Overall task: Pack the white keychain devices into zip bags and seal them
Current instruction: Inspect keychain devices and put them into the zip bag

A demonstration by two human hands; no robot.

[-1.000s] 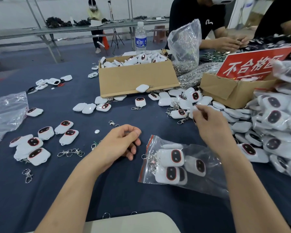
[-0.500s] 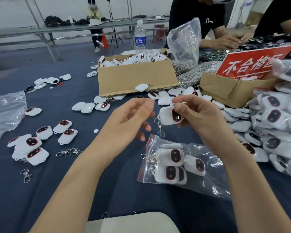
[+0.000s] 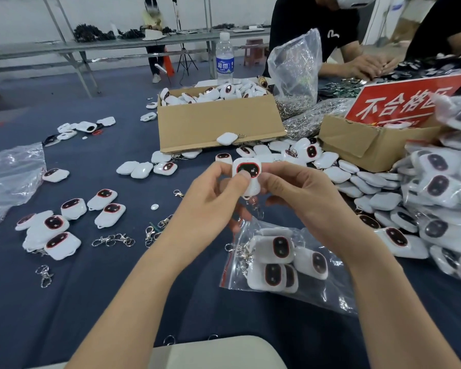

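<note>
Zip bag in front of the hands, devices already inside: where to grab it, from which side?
Pinch the zip bag at its red-striped mouth, coming from the left. It lies flat with the mouth facing left; that edge is thin film, while the packed devices bulk up the middle.

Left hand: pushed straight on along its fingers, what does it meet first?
The white keychain device, which the left hand is pinching; just beyond it, likely the fingers of the right hand, though depth is unclear.
</note>
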